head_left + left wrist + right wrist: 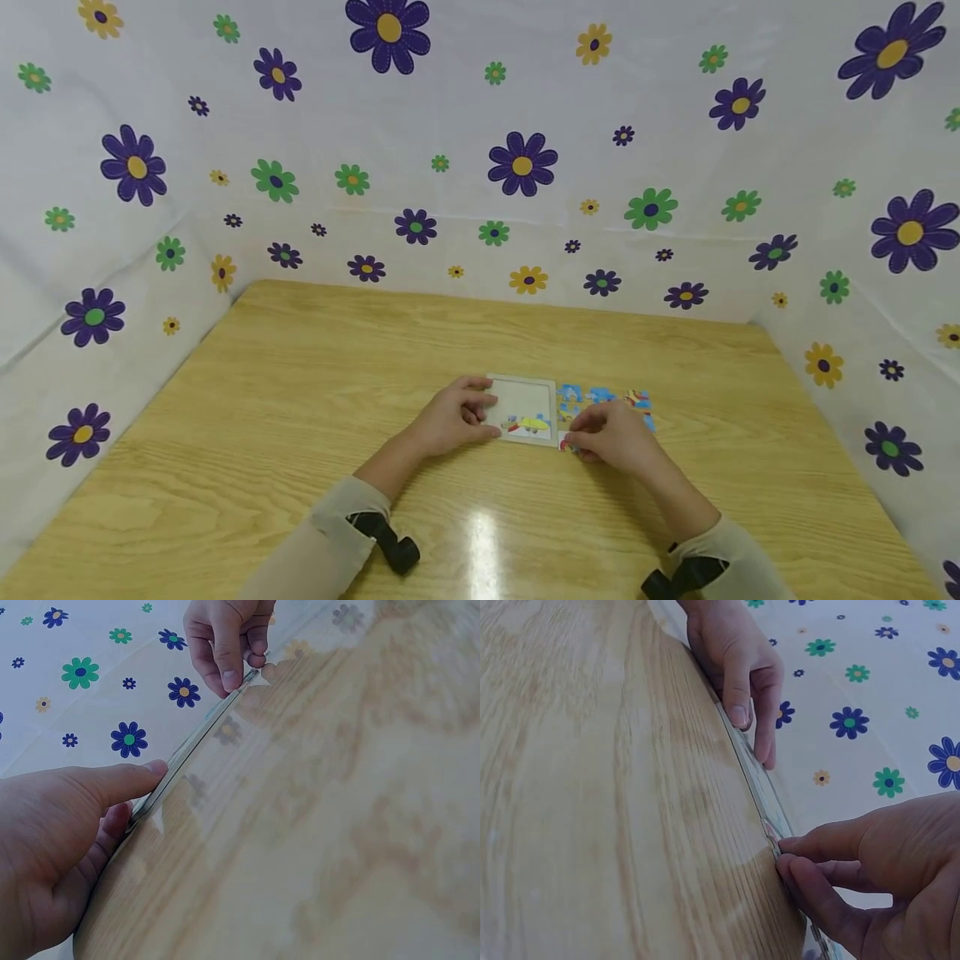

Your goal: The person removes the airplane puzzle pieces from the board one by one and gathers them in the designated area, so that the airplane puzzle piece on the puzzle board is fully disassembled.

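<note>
A shallow puzzle tray with a pale rim lies on the table. Joined pieces with a yellow picture sit along its near side; the rest of its floor is bare. At the tray's left edge, my left hand grips the frame, its thumb near the closest corner. Just off the right rim, my right hand pinches a puzzle piece with white and red on it. Loose puzzle pieces, mostly blue, lie right of the tray, some hidden under the right hand. Both wrist views show the tray nearly edge-on.
The wooden table extends around the tray. White cloth with printed flowers encloses the back and both sides. A black wrist camera is strapped to the left forearm, another to the right.
</note>
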The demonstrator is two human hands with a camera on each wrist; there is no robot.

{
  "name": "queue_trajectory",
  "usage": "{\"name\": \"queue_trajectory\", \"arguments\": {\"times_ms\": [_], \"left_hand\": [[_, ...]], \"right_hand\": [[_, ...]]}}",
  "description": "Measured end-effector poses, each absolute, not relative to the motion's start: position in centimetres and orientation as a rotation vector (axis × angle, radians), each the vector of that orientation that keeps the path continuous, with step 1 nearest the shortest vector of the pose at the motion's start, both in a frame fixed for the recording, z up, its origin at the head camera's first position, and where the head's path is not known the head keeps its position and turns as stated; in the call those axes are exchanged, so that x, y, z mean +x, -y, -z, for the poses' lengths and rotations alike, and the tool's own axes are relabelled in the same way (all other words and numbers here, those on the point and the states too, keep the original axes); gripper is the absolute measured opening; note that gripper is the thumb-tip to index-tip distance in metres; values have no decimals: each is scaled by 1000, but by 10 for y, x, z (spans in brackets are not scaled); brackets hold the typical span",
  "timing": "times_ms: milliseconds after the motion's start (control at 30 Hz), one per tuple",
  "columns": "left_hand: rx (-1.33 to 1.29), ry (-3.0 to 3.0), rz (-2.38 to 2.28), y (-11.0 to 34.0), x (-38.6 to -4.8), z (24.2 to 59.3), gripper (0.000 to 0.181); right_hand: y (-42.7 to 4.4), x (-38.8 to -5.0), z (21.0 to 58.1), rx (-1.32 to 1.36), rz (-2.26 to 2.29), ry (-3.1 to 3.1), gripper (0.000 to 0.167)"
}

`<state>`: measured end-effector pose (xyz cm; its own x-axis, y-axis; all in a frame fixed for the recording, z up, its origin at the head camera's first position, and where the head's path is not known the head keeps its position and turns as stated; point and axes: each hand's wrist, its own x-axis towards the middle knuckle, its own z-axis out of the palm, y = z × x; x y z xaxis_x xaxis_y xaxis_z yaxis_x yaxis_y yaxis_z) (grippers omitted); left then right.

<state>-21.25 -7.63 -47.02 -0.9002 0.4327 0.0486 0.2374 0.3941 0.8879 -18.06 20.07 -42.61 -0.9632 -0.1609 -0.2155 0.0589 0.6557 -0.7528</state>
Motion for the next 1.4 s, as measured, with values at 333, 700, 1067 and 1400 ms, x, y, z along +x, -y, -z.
{"name": "queue_trajectory", "arguments": {"times_ms": [333, 700, 1067, 1400], "left_hand": [[592, -2455, -1503, 78, -213, 467, 49], [600, -2472, -1488, 78, -212, 466, 42], [584, -2445, -1503, 77, -213, 469, 49], [591, -2436, -1524, 77, -213, 468, 47]], "right_hand": [[-199, -181, 422, -124, 1278, -2532, 15], [-189, -189, 416, -223, 1253, -2548, 27], [-162, -200, 421, -388, 1246, -2491, 33], [-153, -202, 428, -425, 1003, -2676, 17]]}}
